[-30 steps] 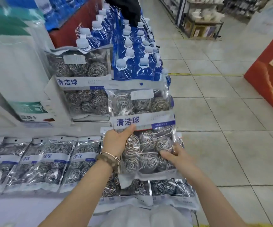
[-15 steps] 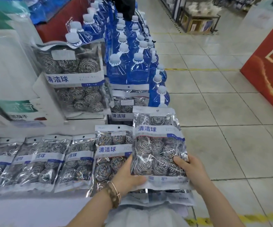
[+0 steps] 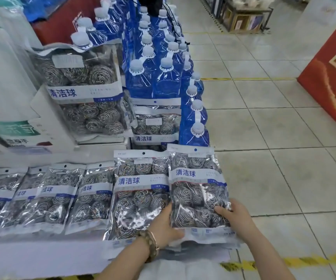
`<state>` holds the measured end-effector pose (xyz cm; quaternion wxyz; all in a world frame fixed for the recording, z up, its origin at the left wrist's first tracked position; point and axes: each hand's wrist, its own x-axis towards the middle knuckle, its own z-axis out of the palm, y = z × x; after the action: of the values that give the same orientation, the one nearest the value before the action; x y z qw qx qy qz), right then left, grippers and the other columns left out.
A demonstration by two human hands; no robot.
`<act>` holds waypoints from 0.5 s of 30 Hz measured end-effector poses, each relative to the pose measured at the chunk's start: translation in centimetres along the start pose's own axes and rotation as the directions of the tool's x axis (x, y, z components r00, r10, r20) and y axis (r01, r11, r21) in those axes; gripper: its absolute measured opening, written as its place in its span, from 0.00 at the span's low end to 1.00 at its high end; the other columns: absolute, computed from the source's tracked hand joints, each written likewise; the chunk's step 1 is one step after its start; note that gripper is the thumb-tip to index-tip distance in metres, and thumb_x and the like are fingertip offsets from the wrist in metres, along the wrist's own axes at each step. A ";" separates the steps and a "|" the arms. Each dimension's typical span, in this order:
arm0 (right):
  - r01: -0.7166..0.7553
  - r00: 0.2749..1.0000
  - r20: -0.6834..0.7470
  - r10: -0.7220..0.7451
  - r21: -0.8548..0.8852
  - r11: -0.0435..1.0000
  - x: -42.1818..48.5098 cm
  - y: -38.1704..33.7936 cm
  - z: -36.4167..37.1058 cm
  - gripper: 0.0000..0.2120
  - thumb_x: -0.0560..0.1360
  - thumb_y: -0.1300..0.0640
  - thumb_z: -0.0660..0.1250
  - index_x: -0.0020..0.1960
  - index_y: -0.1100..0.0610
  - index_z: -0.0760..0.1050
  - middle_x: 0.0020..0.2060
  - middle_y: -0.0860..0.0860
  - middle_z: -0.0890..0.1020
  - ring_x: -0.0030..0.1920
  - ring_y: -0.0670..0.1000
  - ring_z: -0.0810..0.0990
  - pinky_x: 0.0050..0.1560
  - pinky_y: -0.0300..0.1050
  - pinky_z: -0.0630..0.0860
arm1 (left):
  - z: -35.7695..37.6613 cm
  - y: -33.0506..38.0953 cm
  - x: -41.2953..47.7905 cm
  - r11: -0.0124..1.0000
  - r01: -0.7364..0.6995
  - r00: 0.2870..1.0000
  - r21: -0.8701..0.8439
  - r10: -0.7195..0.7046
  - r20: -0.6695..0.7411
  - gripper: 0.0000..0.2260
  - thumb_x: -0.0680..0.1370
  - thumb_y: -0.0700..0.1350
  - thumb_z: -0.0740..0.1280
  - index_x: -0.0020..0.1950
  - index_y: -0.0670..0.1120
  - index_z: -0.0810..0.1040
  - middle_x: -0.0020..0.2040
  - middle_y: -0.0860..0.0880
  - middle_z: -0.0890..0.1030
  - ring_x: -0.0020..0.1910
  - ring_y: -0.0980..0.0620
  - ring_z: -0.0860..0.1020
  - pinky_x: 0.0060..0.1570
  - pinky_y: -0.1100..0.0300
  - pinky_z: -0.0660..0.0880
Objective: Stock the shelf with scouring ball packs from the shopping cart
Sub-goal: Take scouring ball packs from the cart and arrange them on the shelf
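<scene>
A clear pack of steel scouring balls [image 3: 198, 190] with a white and blue label lies at the right end of a row of like packs on the white shelf [image 3: 32, 251]. My left hand [image 3: 164, 229] grips its lower left edge, thumb on top. My right hand [image 3: 233, 216] grips its lower right corner, fingers over the balls. Beside it on the left lies another pack [image 3: 141, 190], and several more packs [image 3: 48, 197] run leftward. Two packs stand upright behind, a large one [image 3: 84, 93] and a lower one [image 3: 156, 126]. The cart is out of sight.
Blue bottles with white caps [image 3: 155, 77] stand in rows behind the shelf. White boxes [image 3: 7, 77] rise at the left. A red display [image 3: 332, 81] stands at the right across a tiled floor [image 3: 264, 138]. Yellow floor tape [image 3: 284, 261] runs near my arms.
Both hands have brought the pack down and toward me from in front of the bottles to the right end of the row. The view has tilted down.
</scene>
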<state>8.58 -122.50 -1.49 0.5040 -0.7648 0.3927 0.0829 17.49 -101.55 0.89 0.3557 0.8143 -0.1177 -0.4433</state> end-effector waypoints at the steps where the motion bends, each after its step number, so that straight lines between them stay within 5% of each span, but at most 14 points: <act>1: 0.015 1.000 -0.006 -0.015 -0.018 1.000 -0.1 -0.3 -0.4 0.22 0.72 0.54 0.72 0.63 0.57 0.72 0.57 0.50 0.79 0.58 0.57 0.78 0.58 0.52 0.75 | -0.4 -0.1 -0.2 1.000 -0.006 1.000 0.006 0.006 0.016 0.34 0.73 0.43 0.71 0.75 0.51 0.58 0.59 0.46 0.78 0.48 0.52 0.78 0.48 0.57 0.77; 3: 0.017 1.000 -0.002 -0.017 -0.053 0.998 -0.3 -0.8 -1.2 0.36 0.71 0.54 0.73 0.74 0.53 0.60 0.65 0.46 0.71 0.67 0.55 0.70 0.61 0.48 0.68 | -1.9 -0.2 -0.7 0.999 -0.041 0.998 -0.026 0.040 -0.054 0.26 0.75 0.43 0.68 0.71 0.51 0.65 0.52 0.48 0.80 0.44 0.54 0.79 0.47 0.56 0.79; 6: 0.153 0.988 0.026 -0.151 -0.243 0.958 0.2 -1.5 -1.3 0.46 0.69 0.48 0.74 0.77 0.46 0.47 0.66 0.42 0.65 0.69 0.51 0.66 0.61 0.45 0.67 | -4.0 -0.3 -0.8 0.971 -0.119 0.926 0.206 0.184 -0.330 0.20 0.77 0.48 0.65 0.69 0.54 0.68 0.62 0.54 0.75 0.54 0.58 0.76 0.55 0.66 0.74; 9: 0.259 0.954 0.033 -0.300 -0.595 0.761 1.3 -3.2 0.7 0.46 0.71 0.34 0.64 0.77 0.46 0.41 0.77 0.50 0.48 0.76 0.55 0.53 0.72 0.52 0.56 | -4.9 -1.0 1.0 0.818 -0.020 0.903 0.576 0.263 -0.341 0.29 0.77 0.60 0.58 0.75 0.56 0.51 0.77 0.51 0.51 0.75 0.52 0.52 0.72 0.56 0.50; 11: 0.304 0.936 0.096 -0.339 -0.707 0.639 2.2 -4.7 2.4 0.44 0.71 0.29 0.57 0.76 0.44 0.37 0.74 0.49 0.35 0.76 0.55 0.40 0.74 0.56 0.43 | -4.5 -1.4 2.6 0.739 0.054 0.922 0.671 0.220 -0.317 0.32 0.77 0.64 0.52 0.75 0.57 0.42 0.76 0.50 0.38 0.75 0.48 0.40 0.73 0.48 0.42; 15: 0.367 0.916 0.203 -0.345 -0.771 0.521 3.8 -5.0 5.7 0.42 0.63 0.21 0.32 0.70 0.40 0.28 0.72 0.51 0.27 0.73 0.56 0.29 0.71 0.61 0.35 | -3.6 -2.5 4.7 0.662 0.080 0.937 0.745 0.206 -0.284 0.33 0.73 0.70 0.43 0.73 0.60 0.35 0.72 0.51 0.29 0.73 0.45 0.33 0.69 0.39 0.36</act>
<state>16.13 -118.81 -2.70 0.1209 -0.9702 0.1432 0.1533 22.81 -100.42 -2.47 0.0209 0.9475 -0.2533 -0.1938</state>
